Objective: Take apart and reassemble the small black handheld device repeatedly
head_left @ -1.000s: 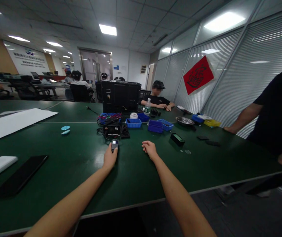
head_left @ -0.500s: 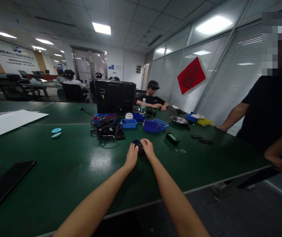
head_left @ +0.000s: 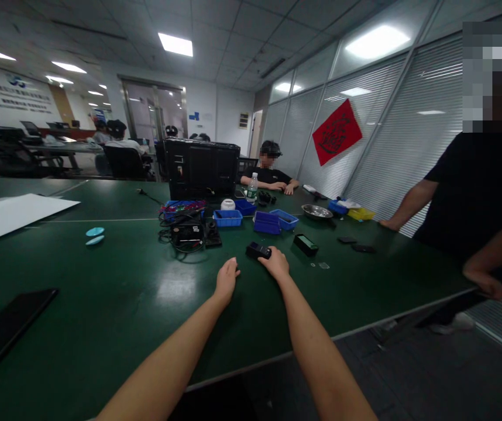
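My right hand (head_left: 277, 264) has its fingers wrapped round the near right end of a small black device with a screen and buttons (head_left: 257, 250), on or just above the green table. My left hand (head_left: 226, 279) is apart from the device, to its lower left. Its fingers are loosely bent with the thumb apart, and nothing shows in them. Right of the device stands a black box with a greenish display (head_left: 306, 244). Behind it are a purple-blue bin (head_left: 267, 222) and a blue tray (head_left: 227, 218).
Tangled black cables and an adapter (head_left: 186, 235) lie left of the trays, before a black monitor (head_left: 202, 168). A metal bowl (head_left: 316, 211) and dark flat pieces (head_left: 363, 248) are to the right. One person (head_left: 466, 193) stands at the right edge; another sits beyond the table.
My left hand has come off the black device and drawn back to the lower left. The device has turned and shifted slightly right, with my right hand now on its right end.
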### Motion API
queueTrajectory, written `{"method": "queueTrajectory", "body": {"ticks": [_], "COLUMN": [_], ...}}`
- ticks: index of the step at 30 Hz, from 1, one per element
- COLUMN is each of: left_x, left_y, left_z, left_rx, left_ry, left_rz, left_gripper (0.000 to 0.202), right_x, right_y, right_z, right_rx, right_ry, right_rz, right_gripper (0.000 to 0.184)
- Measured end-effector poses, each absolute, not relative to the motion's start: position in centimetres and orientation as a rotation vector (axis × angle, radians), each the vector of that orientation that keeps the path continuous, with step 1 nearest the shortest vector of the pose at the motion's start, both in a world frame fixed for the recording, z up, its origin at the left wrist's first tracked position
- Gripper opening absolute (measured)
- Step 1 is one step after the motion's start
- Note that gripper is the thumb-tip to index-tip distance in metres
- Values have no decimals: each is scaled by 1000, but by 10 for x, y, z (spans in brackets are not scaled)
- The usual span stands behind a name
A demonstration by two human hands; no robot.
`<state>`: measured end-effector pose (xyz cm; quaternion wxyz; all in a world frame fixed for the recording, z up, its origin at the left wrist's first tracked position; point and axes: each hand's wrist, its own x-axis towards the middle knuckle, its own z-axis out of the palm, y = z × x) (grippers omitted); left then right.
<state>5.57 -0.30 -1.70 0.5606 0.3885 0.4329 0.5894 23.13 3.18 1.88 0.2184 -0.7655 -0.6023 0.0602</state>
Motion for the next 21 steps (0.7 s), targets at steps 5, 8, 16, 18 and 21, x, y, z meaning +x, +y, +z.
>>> {"method": "queueTrajectory", "body": {"ticks": [5,8,16,18,21], "left_x": [51,50,47,47,47], "left_y": [-7,-10,-16,-15,-13], "left_z": [-11,-7,-2,-3,-6], "left_rx": [983,1129,1451,1474,1507], "left_ry": [1116,1203,1328,1333,1342], "left_rz": [1322,1254,1143,1139,1145], "left_gripper": [30,28,28,28,28], "right_x": [234,229,224,224,224], "right_y": [32,30,27,28,28], "right_z": [19,21,23,22,21], "right_rx": [-2186,-2220,-2274,-2272,-2268], "right_ry": [-1618,-1608,-1564,-1566,-1581], "right_rz": [171,162,104,87,78], "right_gripper": [52,52,53,53,54]}}
